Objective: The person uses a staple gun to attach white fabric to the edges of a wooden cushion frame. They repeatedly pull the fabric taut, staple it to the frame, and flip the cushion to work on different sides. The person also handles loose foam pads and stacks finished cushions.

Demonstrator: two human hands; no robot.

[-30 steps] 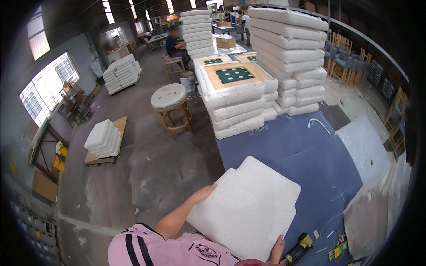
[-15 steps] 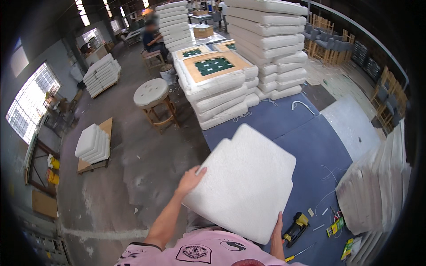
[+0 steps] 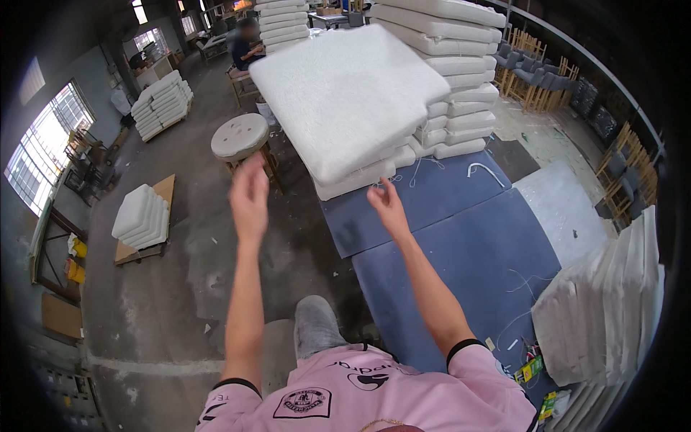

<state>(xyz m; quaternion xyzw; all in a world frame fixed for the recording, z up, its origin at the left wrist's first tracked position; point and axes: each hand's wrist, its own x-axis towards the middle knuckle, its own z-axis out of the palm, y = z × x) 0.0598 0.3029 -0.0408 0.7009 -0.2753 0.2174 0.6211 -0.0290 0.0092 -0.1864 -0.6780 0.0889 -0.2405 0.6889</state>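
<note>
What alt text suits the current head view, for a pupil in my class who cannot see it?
A large white cushion lies over a stack of similar ones on a blue work surface. The person's left hand and right hand, both empty, extend in front of it; a round stool stands left of the stack.

One left hand (image 3: 249, 194) and one right hand (image 3: 389, 210) are showing, making two. One large white cushion (image 3: 345, 93) is appearing beyond them. Two cushion piles (image 3: 142, 217) (image 3: 162, 106) are standing at left. One round stool (image 3: 240, 137), one curved white tube (image 3: 486, 168) and one seated person (image 3: 242, 52) are showing. Two yellow containers (image 3: 79, 248) (image 3: 75, 271) are sitting at left; two yellow-green packets (image 3: 530, 369) (image 3: 548, 405) are lying at lower right.
</note>
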